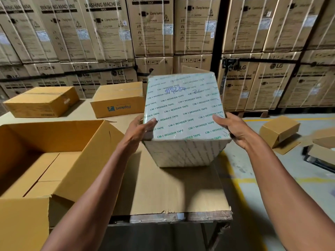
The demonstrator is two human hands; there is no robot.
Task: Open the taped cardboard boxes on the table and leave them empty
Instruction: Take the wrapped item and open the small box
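1. Head view: a white package [183, 113], wrapped in tape printed "CM-1 WONDER TAPE", was held at frame centre above the table [163, 187]
2. It was gripped at its lower left edge by the left hand [139, 129] and at its lower right edge by the right hand [233, 127], fingers curled round it
3. An opened cardboard box [54, 160] was seen at lower left
4. Two closed boxes [117, 100] were seen behind, at centre left
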